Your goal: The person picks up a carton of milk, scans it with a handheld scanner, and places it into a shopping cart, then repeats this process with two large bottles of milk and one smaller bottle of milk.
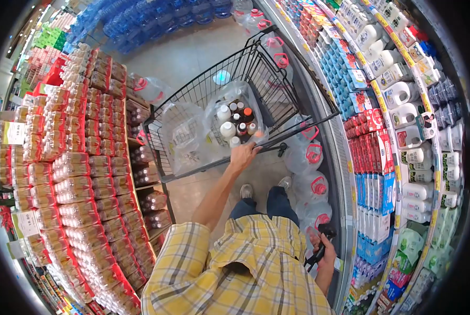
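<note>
My left hand [244,156] is closed around the black handle bar [277,140] of a wire shopping cart [193,94]. In the cart, close in front of that hand, a clear plastic bag [250,97] holds several bottles [237,118] with white, orange and dark caps. To its left lies another clear bag [180,136] with see-through contents. Down at my right side, my right hand [327,257] grips a black stick-like thing [316,258] with a rounded black top; its exact kind is unclear.
Stacked shrink-wrapped packs of brown bottles [88,178] rise on the left. Large clear jugs with pink handles [309,186] line the floor beside the right-hand chilled shelves [371,136] of cartons and jugs. Blue water bottles [156,21] stand ahead. Tiled floor [193,58] shows around the cart.
</note>
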A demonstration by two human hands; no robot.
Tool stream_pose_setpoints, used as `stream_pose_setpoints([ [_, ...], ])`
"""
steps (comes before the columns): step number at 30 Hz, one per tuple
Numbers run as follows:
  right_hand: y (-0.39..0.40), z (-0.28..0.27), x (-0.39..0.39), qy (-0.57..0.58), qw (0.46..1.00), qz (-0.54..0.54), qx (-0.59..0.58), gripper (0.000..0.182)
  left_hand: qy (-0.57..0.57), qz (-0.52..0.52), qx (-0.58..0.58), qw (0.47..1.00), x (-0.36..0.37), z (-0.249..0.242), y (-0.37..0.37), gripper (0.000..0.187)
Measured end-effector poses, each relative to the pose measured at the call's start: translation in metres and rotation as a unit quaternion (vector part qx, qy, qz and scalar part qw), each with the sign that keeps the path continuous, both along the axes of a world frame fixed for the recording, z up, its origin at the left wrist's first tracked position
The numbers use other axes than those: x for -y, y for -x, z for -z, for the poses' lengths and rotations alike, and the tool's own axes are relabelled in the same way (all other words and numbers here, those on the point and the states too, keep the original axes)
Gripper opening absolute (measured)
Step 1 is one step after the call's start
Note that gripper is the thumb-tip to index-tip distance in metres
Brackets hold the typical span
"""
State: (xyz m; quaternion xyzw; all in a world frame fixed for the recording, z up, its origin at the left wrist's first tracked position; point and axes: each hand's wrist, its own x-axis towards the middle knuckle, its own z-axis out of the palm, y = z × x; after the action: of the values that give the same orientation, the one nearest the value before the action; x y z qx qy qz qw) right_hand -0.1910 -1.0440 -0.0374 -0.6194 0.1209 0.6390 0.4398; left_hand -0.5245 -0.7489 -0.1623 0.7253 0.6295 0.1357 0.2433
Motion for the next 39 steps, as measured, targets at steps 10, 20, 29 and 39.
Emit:
stream_pose_setpoints([
  [10,0.027,-0.009,0.072,0.015,0.996,0.092,0.002,0.031,-0.017,0.017,-0.010,1.000,0.021,0.020,0.029,0.041],
  [20,0.027,0.003,0.090,-0.006,0.996,0.086,-0.026,0.030,-0.024,0.020,-0.057,0.998,0.061,0.014,0.046,0.040],
  [29,0.045,0.010,0.135,0.018,0.990,0.135,-0.025,0.029,-0.020,0.041,-0.050,0.998,0.100,0.017,0.053,0.037],
  [39,0.043,0.022,0.175,-0.014,0.984,0.173,-0.035,0.031,-0.025,0.055,-0.096,0.994,0.153,0.019,0.062,0.038],
])
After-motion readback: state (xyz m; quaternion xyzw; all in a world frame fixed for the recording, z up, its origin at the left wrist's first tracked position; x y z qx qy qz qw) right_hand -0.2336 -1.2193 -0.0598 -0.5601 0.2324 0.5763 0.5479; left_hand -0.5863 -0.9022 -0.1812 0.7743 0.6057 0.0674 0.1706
